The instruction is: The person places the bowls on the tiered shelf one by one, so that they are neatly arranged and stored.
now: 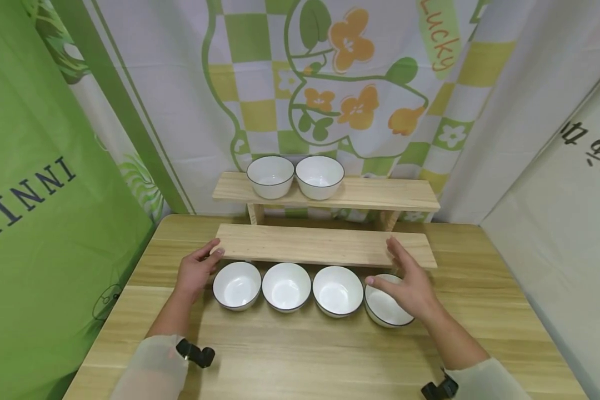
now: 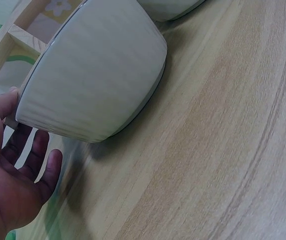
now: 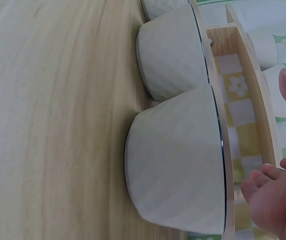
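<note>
Nearest the viewer, two pale sleeves (image 1: pixel 152 366) reach over the wooden desk (image 1: pixel 300 361). Past them, the right hand (image 1: pixel 407 283) is spread and holds nothing, above the rightmost bowl (image 1: pixel 387 311), its fingertips over the lower board (image 1: pixel 325 244). The left hand (image 1: pixel 197 272) has thumb and forefinger at that board's left end; whether they pinch it, I cannot tell. Four white bowls (image 1: pixel 286 286) with dark rims stand upright on the desk in a row before the lower board. Behind and higher, the upper board (image 1: pixel 390 191) carries two more bowls (image 1: pixel 320 178), side by side left of its middle. Farthest back hangs a patterned curtain (image 1: pixel 252 39).
</note>
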A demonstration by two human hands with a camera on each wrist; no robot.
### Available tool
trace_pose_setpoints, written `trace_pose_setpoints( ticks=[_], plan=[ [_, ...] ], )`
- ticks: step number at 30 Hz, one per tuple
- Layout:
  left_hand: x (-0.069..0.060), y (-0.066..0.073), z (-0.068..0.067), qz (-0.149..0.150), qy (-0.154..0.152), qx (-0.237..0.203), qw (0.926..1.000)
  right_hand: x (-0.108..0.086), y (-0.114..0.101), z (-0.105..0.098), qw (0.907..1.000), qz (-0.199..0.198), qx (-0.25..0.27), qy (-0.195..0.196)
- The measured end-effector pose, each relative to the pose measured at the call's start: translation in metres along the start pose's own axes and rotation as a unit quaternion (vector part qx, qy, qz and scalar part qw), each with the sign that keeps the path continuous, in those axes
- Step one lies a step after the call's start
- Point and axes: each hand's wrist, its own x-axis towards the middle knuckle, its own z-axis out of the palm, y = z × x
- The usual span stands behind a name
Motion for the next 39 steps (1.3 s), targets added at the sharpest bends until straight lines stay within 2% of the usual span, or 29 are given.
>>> trace_pose_setpoints(
  ticks=[9, 19, 27, 39],
  plan=[
    [0.000, 0.001, -0.001, -0.001, 0.001, 0.004, 1.0000, -0.010, 0.009, -0.003, 0.9997, -0.019, -0.013, 0.004],
    [-0.001, 0.001, -0.001, -0.001, 0.001, -0.002, 1.0000, -0.023, 0.019, -0.006, 0.9995, -0.008, -0.030, -0.005],
    [-0.002, 0.002, 0.000, -0.001, 0.003, -0.001, 1.0000, -0.033, 0.029, -0.009, 0.9992, -0.020, -0.034, 0.003],
    [-0.004, 0.002, 0.000, 0.001, 0.001, -0.001, 1.0000, -0.042, 0.046, -0.011, 0.9974, 0.009, -0.072, -0.003]
  ],
)
